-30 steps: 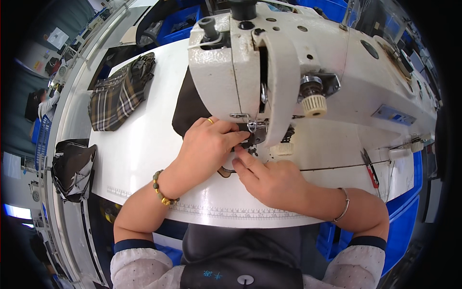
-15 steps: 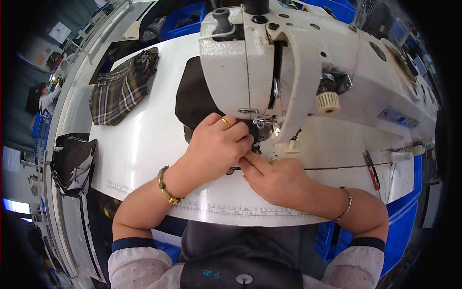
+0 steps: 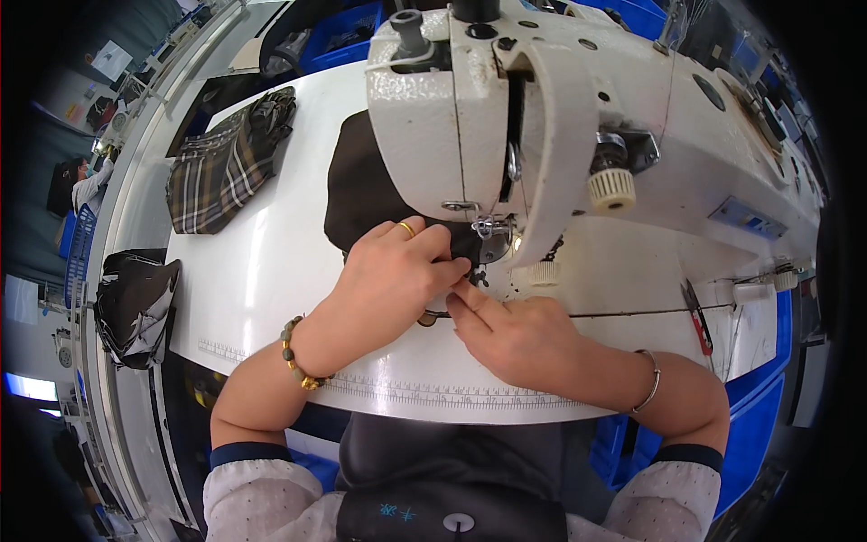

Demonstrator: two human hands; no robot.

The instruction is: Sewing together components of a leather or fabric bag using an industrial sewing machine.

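The dark fabric (image 3: 379,194) lies under the sewing machine (image 3: 560,117), at 12 o'clock from both hands. The left hand (image 3: 393,271) presses flat on its near edge; the right hand (image 3: 515,330) touches it, fingers extended, gripping nothing. A plaid cloth (image 3: 226,163) lies at 10 o'clock on the white worktop (image 3: 262,280); blue crates (image 3: 339,41) stand behind.

A white bench (image 3: 262,271) is filling the middle, a printed ruler strip (image 3: 433,393) running along its near edge. Blue crates (image 3: 339,41) are sitting beyond it, and a blue bin (image 3: 754,425) is showing at the right. A grey aisle floor (image 3: 41,244) is stretching along the left.
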